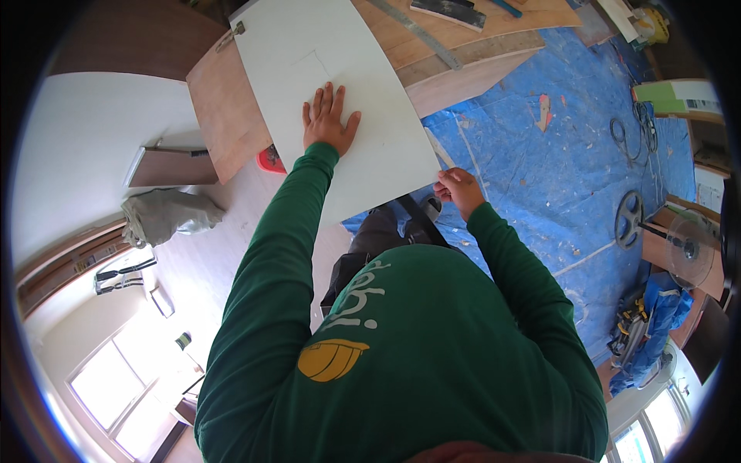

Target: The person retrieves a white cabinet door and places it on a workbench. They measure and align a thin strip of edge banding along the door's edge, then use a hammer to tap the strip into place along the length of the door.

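White flat rectangular board (378, 150), marked with faint pencil lines (312, 58), runs away from the person toward eleven o'clock, its near end just ahead of the person's dark-trousered legs (378, 235). On its middle, the left hand (327, 127) lies palm down with fingers spread, pointing to twelve, likely to spread the pressure and keep the board from shifting. At the board's four o'clock corner is the right hand (461, 193), its fingers curled together; whether they pinch the edge or merely touch it, I cannot tell, though the placing suggests steadying or feeling that corner. A silver metal hinge-like fitting (231, 35) sits by the far left edge, at eleven. Reaching out at nine is a brown thin plywood panel (224, 116), partly covered by the board. At two stands a light-brown wooden table (475, 73), which seems to carry the board's far part; a grey metal straight ruler (424, 40) lies across it, perhaps kept within reach. Tucked below the board at eight, a red plastic container (265, 163) holds small dark pieces, too hidden to name. Farther out at eight slumps a grey crumpled sack (166, 214), its contents unseen. Blue plastic sheeting (509, 154) covers the floor from two to five, presumably as protection.
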Demonstrator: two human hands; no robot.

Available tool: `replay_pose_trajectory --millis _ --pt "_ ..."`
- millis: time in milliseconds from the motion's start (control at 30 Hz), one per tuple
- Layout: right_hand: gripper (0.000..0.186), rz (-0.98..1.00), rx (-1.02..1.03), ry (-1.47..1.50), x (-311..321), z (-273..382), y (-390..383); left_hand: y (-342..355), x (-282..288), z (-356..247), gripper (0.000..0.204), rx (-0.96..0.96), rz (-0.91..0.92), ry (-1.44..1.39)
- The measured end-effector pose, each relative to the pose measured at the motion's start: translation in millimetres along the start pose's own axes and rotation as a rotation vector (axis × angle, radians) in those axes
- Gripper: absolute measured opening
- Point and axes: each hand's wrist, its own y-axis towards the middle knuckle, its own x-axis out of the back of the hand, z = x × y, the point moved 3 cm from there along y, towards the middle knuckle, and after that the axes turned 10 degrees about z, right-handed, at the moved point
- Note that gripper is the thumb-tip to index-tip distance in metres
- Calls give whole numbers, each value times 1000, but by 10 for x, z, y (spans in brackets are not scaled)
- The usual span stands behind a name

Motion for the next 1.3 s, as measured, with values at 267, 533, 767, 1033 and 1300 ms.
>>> replay_pose_trajectory --millis 267,533,767,1033,1300 --pt "34 17 -24 -2 -2 8 -18 -4 11 -3 70 -7 6 9" --pt "37 73 -22 58 -37 -87 -117 -1 -19 1 71 -10 8 26" --pt "65 285 42 464 -439 21 -439 20 -56 13 71 7 24 18" --pt "72 318 42 437 -570 195 -544 13 -26 11 71 -14 3 -8" --pt "80 294 56 287 -564 213 -616 11 -35 9 72 -14 9 -30"
